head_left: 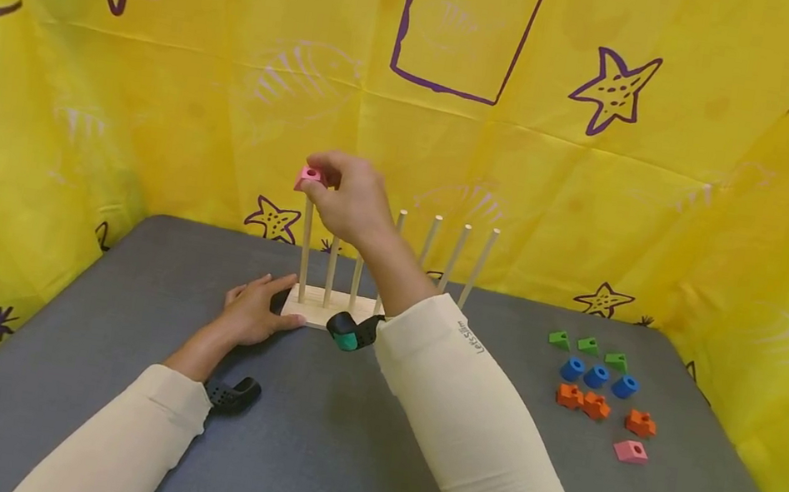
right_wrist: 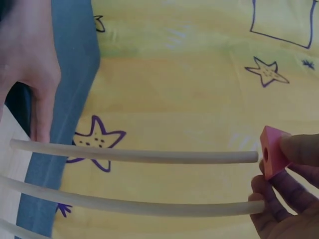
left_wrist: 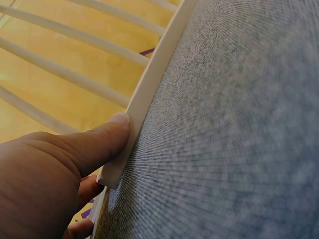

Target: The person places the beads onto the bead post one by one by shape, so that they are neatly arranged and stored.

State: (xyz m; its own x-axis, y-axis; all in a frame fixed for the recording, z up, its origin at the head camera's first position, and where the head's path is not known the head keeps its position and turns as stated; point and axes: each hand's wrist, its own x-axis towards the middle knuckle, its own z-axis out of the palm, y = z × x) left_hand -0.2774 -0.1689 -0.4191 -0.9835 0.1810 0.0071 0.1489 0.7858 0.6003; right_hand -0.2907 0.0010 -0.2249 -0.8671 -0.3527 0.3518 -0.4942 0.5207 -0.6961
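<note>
My right hand (head_left: 354, 200) pinches a pink block (head_left: 308, 175) with a hole through it, high over the left end of a wooden peg stand. In the right wrist view the pink block (right_wrist: 267, 142) has its hole facing the tip of the end rod (right_wrist: 149, 152), right beside it. Another rod's tip overlaps my fingers there. On the table my left hand (head_left: 251, 314) grips the left end of the stand's flat base (head_left: 315, 315). The left wrist view shows the thumb (left_wrist: 107, 137) on the base's front edge and other fingers behind its end. My right forearm hides part of the stand.
To the right on the grey table (head_left: 488, 444) lie green wedge blocks (head_left: 588, 345), blue cylinders (head_left: 597, 377), orange blocks (head_left: 596, 405) and another pink block (head_left: 630, 451). A yellow patterned cloth (head_left: 454, 145) hangs behind the table and at both sides.
</note>
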